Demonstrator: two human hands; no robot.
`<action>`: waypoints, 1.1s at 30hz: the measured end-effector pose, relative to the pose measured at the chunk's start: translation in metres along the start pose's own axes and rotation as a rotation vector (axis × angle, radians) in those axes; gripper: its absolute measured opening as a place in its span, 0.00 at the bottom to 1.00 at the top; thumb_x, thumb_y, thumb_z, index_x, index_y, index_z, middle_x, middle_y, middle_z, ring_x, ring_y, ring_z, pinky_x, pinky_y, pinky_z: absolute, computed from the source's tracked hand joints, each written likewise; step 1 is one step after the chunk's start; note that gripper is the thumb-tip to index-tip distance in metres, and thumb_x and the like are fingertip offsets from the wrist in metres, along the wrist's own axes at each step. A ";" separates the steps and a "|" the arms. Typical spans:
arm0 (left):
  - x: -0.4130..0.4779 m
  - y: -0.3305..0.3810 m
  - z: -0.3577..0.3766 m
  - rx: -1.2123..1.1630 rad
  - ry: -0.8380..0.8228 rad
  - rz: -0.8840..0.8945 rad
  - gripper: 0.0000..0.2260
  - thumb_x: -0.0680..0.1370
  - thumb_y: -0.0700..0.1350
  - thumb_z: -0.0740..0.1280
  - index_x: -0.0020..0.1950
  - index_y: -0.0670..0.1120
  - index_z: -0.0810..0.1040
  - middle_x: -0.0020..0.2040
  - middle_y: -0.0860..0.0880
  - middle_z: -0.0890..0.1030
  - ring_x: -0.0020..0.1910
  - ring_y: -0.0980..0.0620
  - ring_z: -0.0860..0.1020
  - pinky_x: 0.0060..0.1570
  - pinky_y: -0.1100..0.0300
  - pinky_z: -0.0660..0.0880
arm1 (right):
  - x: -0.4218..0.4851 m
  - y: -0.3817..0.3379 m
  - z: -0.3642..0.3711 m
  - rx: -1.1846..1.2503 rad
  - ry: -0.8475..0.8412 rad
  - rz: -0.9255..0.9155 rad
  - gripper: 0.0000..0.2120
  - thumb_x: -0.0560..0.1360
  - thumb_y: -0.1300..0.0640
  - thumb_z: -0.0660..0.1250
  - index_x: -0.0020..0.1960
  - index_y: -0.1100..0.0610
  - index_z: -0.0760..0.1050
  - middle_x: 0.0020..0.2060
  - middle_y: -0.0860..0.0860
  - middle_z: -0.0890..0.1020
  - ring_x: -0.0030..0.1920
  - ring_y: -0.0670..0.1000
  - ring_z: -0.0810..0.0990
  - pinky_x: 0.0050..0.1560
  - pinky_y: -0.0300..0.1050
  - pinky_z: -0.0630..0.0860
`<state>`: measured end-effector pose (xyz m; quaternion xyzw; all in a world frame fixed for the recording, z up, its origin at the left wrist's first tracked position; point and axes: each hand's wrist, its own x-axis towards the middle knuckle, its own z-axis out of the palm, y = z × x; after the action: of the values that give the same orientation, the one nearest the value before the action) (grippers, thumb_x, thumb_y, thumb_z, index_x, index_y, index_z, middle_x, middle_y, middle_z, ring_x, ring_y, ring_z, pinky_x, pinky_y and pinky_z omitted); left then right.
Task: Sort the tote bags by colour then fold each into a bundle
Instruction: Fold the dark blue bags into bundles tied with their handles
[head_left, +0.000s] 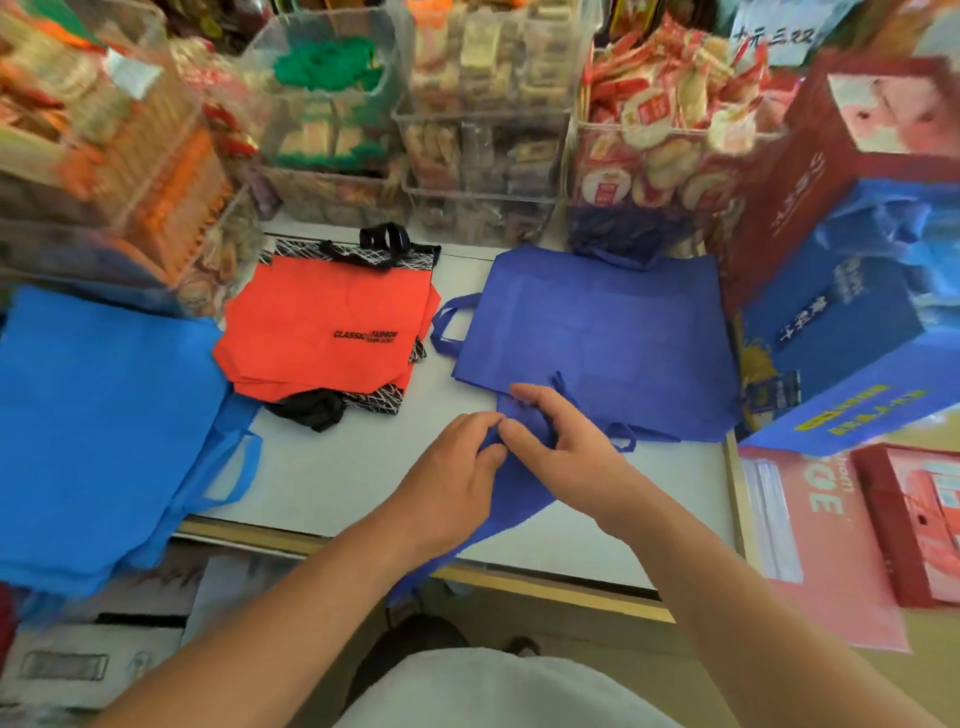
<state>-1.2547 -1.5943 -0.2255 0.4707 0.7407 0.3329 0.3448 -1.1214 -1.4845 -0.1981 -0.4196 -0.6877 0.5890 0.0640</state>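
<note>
Tote bag (519, 499), dark blue: pinched between left hand (457, 467) and right hand (563, 441), both curled on its fabric; hanging over near table (337, 467) edge, touching flat dark-blue stack (597, 332).

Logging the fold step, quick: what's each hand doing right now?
Left hand: pinching the dark blue non-woven fabric tote bag.
Right hand: pinching the same bag.

The white counter (363, 467) before me bears light-blue bags (93, 415) at nine o'clock, red bags (322, 322) at eleven, dark-blue bags (597, 332) at one, and clear snack bins (483, 156) along twelve.
</note>
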 end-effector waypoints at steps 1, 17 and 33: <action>0.000 0.002 -0.005 -0.030 0.043 0.009 0.14 0.86 0.45 0.59 0.72 0.50 0.72 0.64 0.54 0.76 0.63 0.58 0.74 0.64 0.59 0.72 | 0.001 -0.006 0.002 -0.081 0.038 0.009 0.14 0.79 0.40 0.67 0.62 0.44 0.75 0.51 0.41 0.79 0.50 0.41 0.77 0.45 0.37 0.72; 0.021 -0.028 -0.101 -0.138 -0.123 -0.028 0.30 0.80 0.55 0.70 0.76 0.70 0.59 0.65 0.72 0.71 0.64 0.72 0.70 0.65 0.66 0.72 | 0.053 -0.071 0.050 -0.040 0.208 0.007 0.05 0.79 0.51 0.69 0.46 0.51 0.80 0.38 0.48 0.82 0.41 0.51 0.79 0.41 0.44 0.76; 0.013 -0.058 -0.146 -0.104 0.181 -0.191 0.04 0.82 0.50 0.68 0.52 0.60 0.81 0.50 0.63 0.83 0.54 0.62 0.80 0.56 0.62 0.76 | 0.081 -0.061 -0.015 -0.002 0.349 0.035 0.09 0.80 0.49 0.68 0.45 0.53 0.78 0.37 0.52 0.79 0.38 0.52 0.76 0.38 0.43 0.74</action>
<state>-1.4066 -1.6259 -0.1967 0.3475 0.7922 0.3774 0.3306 -1.1954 -1.4178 -0.1735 -0.5275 -0.6594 0.5075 0.1716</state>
